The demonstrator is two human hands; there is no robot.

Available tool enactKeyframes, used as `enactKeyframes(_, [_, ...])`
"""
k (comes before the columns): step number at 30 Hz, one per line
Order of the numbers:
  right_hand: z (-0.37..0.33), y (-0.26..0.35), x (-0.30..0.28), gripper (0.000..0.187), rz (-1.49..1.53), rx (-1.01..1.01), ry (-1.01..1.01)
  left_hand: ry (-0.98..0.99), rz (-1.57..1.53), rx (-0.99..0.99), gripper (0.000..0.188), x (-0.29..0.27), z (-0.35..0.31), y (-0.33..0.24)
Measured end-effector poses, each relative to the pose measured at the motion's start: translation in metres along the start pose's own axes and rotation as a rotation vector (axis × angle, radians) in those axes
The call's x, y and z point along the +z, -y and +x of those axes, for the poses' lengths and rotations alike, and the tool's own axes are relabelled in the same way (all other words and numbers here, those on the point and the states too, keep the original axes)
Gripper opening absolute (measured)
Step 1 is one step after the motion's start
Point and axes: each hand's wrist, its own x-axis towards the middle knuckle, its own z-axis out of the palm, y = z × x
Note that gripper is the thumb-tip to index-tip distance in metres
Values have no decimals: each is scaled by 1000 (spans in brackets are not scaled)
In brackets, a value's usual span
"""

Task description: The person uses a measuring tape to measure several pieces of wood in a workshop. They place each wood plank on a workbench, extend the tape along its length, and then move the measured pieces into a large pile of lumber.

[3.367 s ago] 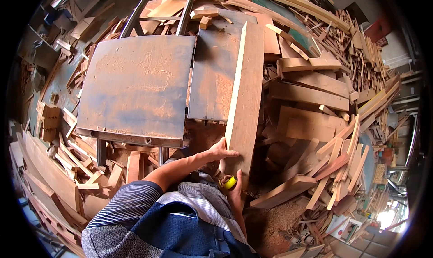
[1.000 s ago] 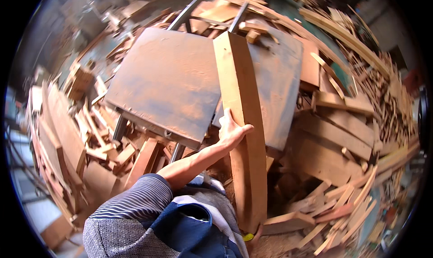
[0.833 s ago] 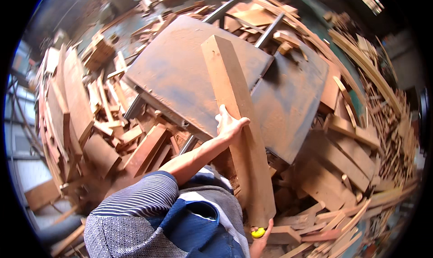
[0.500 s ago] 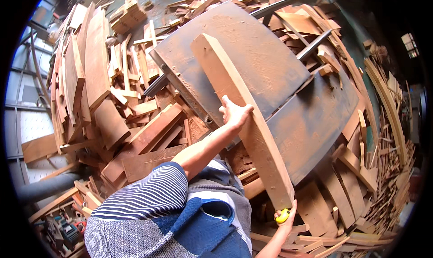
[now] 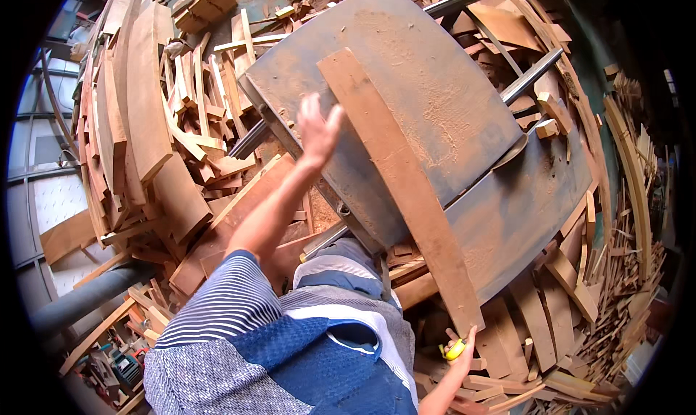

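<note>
You are positioning the long plank (image 5: pixel 402 183) on the dusty metal surface (image 5: pixel 442 103). Your left hand (image 5: pixel 317 129) hovers open beside its far end; your right hand (image 5: pixel 460 353) supports the near end, fingers partly hidden around a small yellow object (image 5: pixel 454 350). Next, I think, steady it with both hands.

The long plank (image 5: pixel 402 190) lying across the table is raw sawn wood, reddish-brown, matt and rough. The table top (image 5: pixel 435 103) under it looks like dull grey metal, matt, dusted with orange sawdust. Beyond the table's far edge, two bare metal bars (image 5: pixel 533 74) show a faint sheen. Offcuts (image 5: pixel 152 125) heaped left of the table are unfinished wood, dry and splintery. The sleeve (image 5: pixel 217 313) below the table is soft striped knit cloth
</note>
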Motion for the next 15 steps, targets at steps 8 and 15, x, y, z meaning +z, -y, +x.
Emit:
enactKeyframes(8, [-12, 0, 41, 69, 88, -136, -184, 98, 4, -49, 54, 19, 175, 69])
enactKeyframes(15, [-11, 2, 52, 66, 104, -172, -259, 278, 239, -112, 47, 7, 106, 126])
